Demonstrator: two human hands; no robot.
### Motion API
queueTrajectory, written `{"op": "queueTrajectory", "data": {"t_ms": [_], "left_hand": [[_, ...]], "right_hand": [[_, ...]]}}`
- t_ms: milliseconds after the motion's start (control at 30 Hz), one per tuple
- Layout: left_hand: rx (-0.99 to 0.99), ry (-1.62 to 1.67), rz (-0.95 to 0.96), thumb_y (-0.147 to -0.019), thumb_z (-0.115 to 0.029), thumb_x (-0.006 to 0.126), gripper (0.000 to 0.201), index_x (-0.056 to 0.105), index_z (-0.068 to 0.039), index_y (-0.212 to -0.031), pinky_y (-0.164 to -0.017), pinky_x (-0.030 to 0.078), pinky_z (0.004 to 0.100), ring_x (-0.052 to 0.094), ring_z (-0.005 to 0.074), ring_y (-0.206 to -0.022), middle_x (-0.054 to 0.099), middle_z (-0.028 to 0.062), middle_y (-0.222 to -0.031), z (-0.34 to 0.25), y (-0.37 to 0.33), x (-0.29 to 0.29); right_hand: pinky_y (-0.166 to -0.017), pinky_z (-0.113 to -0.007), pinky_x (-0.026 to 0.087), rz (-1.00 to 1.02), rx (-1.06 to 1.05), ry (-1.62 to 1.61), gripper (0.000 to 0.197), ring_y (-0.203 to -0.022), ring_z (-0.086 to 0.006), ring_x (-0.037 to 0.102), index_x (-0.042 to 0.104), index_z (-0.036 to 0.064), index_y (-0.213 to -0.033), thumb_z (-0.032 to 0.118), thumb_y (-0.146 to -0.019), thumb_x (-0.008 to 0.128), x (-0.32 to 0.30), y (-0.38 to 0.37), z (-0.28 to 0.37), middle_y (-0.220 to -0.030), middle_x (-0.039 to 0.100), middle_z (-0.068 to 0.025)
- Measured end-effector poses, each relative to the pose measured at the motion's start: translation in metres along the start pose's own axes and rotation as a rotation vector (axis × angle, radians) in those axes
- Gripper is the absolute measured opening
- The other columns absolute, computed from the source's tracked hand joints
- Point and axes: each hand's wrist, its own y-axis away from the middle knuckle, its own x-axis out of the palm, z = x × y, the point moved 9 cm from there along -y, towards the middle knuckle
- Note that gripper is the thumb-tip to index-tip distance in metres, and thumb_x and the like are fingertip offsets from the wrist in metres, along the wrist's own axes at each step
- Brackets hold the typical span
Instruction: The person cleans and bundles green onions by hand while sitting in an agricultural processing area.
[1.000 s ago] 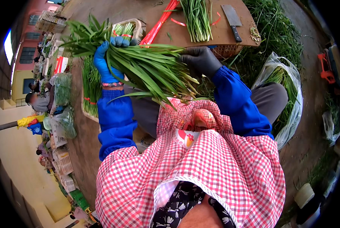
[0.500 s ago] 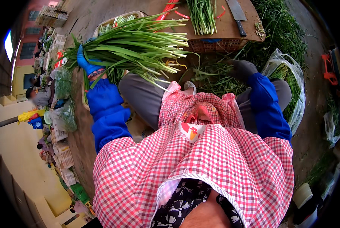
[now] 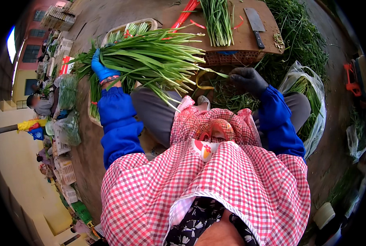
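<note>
My left hand (image 3: 102,67), in a blue glove, is closed round the leafy end of a large bunch of garlic chives (image 3: 150,57). Their pale stem ends point right, above my left knee. My right hand (image 3: 247,80), in a dark glove, pinches the tip of a single green leaf (image 3: 216,73) that stretches across from the stem ends. Below those ends hangs a yellowed leaf (image 3: 199,81). Loose trimmings (image 3: 234,96) cover the ground between my knees.
Ahead, a brown board (image 3: 242,43) on a red crate (image 3: 228,60) bears another bunch (image 3: 217,24), a cleaver (image 3: 255,26) and red ties (image 3: 187,14). A pale basket (image 3: 152,22) of tied bundles stands left, a plastic bag (image 3: 320,96) of greens right, beside a leaf heap (image 3: 297,37).
My right hand has risen and moved left from the trimmings toward the stem ends, and now pulls a leaf taut. My left hand with the bunch has shifted slightly right.
</note>
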Motion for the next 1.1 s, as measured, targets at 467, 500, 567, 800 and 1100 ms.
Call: {"op": "queueTrajectory", "data": {"t_ms": [467,500,567,800,1100], "left_hand": [[0.230,-0.031,-0.324,-0.075,-0.020,0.052,0.028,0.059,0.000,-0.094,-0.083,0.043,0.0452,0.056,0.0332,-0.086,0.061,0.0167,-0.094,-0.009,-0.006,-0.010],[0.241,-0.044,-0.346,-0.075,-0.019,0.052,0.028,0.059,-0.001,-0.094,-0.083,0.043,0.0451,0.056,0.0330,-0.086,0.061,0.0164,-0.094,-0.003,-0.002,-0.001],[0.211,-0.022,-0.318,-0.074,-0.018,0.053,0.027,0.059,-0.001,-0.094,-0.083,0.043,0.0453,0.056,0.0328,-0.086,0.060,0.0158,-0.095,0.010,-0.004,0.000],[0.221,-0.006,-0.377,-0.079,-0.025,0.045,0.037,0.056,-0.001,-0.105,-0.088,0.039,0.0464,0.053,0.0342,-0.095,0.057,0.0178,-0.105,0.003,0.010,-0.015],[0.213,0.036,-0.441,-0.077,-0.024,0.048,0.034,0.058,-0.001,-0.100,-0.083,0.041,0.0464,0.055,0.0334,-0.089,0.060,0.0161,-0.100,0.022,0.000,-0.047]], "right_hand": [[-0.091,-0.027,0.037,-0.289,-0.431,0.168,0.063,-0.106,-0.0183,0.048,0.037,0.0054,-0.127,0.020,-0.073,0.067,0.003,-0.027,0.044,-0.113,0.052,-0.0114],[-0.088,-0.027,0.038,-0.317,-0.454,0.002,0.057,-0.101,-0.0164,0.050,0.040,0.0038,-0.124,0.020,-0.076,0.065,0.007,-0.041,0.046,-0.109,0.054,-0.0107],[-0.081,-0.026,0.041,-0.329,-0.396,-0.124,0.045,-0.092,-0.0134,0.053,0.046,0.0019,-0.118,0.020,-0.079,0.061,0.004,-0.058,0.034,-0.100,0.058,-0.0087],[-0.050,-0.026,0.042,-0.207,0.108,0.002,0.024,-0.060,-0.0121,0.057,0.058,0.0092,-0.102,0.024,-0.082,0.057,-0.042,-0.036,-0.076,-0.068,0.058,-0.0015],[-0.060,-0.040,0.044,-0.481,-0.476,0.948,0.042,-0.071,-0.0288,0.059,0.052,0.0178,-0.111,0.032,-0.072,0.061,0.020,-0.008,0.065,-0.079,0.061,-0.0104]]}}
